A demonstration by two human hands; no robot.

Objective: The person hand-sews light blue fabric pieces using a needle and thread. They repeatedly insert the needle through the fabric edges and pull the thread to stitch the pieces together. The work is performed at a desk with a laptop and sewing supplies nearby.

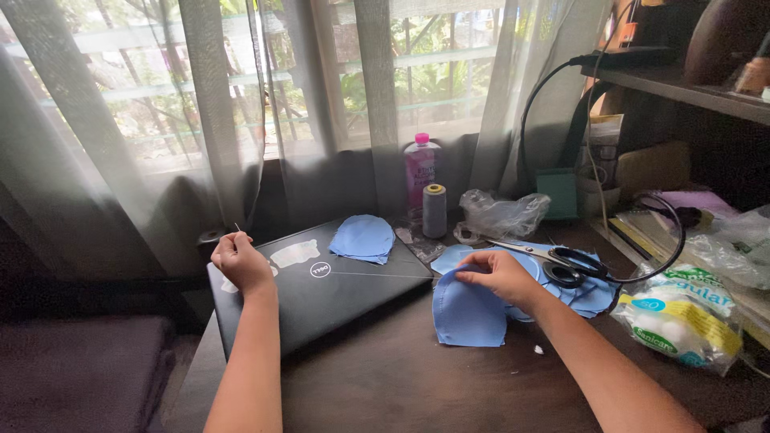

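We stitch blue fabric by hand at a dark desk under a curtained window.

Our left hand (239, 261) is raised over the closed laptop (321, 293) at the desk's left edge, fingers pressed together, pinching a needle (237, 228); a thin thread (377, 275) runs taut from it to the blue fabric piece (469, 314). Our right hand (501, 275) pinches that piece's top edge near the middle of the desk (401, 377). More blue pieces (362, 238) lie on the laptop's far corner; scissors (553, 258) rest just beyond the right hand, with a grey thread spool (434, 210) toward the back edge.
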